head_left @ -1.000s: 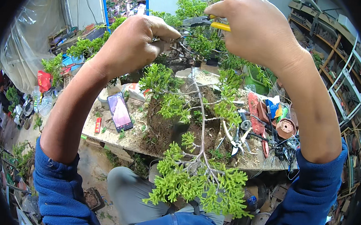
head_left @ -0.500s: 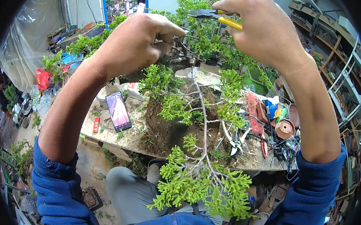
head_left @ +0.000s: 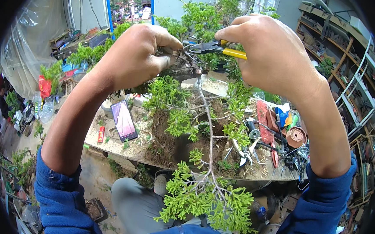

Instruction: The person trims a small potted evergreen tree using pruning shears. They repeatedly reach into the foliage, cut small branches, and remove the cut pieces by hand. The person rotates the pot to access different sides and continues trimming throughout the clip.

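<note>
My right hand (head_left: 276,58) is closed round a pair of pliers (head_left: 234,53) with yellow handles, whose metal jaws point left toward my other hand. The jaws meet a thin dark wire or twig beside the trunk; which of these it is, I cannot tell. My left hand (head_left: 135,59) is closed in a pinch just left of the jaws, what lies between its fingertips being too small to name. Below both hands, a bare-barked juniper branch (head_left: 211,131) runs toward me and ends in a bright green tuft of foliage (head_left: 207,201) above my lap.
On the worktable (head_left: 143,155) lie a phone (head_left: 123,120), a small red packet (head_left: 101,134) and, at the right, white-handled shears (head_left: 246,153). A reddish clay pot (head_left: 296,137) stands among tools and coiled wire. Soil and wood chips cover the middle. Shelves (head_left: 337,60) line the right side.
Both hands have come slightly lower, my right one nearer to me with the pliers. The plier jaws have moved down to the thin piece beside my left fingertips.
</note>
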Available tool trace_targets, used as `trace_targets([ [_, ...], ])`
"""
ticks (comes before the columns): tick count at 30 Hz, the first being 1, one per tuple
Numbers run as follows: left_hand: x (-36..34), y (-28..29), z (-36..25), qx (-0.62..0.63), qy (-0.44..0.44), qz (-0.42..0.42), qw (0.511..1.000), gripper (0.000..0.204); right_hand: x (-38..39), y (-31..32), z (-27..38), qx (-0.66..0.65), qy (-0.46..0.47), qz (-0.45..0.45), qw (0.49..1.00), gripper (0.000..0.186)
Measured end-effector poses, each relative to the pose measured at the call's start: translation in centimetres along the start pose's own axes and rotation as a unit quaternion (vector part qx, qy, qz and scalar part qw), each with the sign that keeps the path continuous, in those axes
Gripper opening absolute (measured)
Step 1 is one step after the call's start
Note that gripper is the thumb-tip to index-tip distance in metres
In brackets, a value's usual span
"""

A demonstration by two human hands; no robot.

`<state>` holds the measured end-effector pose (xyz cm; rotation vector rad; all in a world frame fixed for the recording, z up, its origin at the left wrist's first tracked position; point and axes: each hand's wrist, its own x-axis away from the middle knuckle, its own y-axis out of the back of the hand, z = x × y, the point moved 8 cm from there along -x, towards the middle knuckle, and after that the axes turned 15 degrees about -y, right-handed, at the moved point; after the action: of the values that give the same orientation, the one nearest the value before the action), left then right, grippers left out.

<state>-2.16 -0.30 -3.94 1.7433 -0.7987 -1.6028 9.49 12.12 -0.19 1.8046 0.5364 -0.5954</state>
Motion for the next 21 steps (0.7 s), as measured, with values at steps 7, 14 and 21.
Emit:
trace_targets([
  [7,-0.6,-0.2,1.6,0.128,0.098,0.017,0.987,0.027,0.0,-1.1,-1.0,-0.029,-0.022,0.038,0.999,0.044],
  [14,-0.3,-0.2,1.9,0.14,0.137,-0.008,0.981,0.022,-1.2,-2.8,-0.9,-0.007,-0.022,0.087,0.996,0.04],
  [21,-0.6,-0.2,1.1,0.043,0.107,-0.001,0.993,0.021,-2.1,-3.1,0.0,-0.029,-0.005,0.08,0.996,0.034],
])
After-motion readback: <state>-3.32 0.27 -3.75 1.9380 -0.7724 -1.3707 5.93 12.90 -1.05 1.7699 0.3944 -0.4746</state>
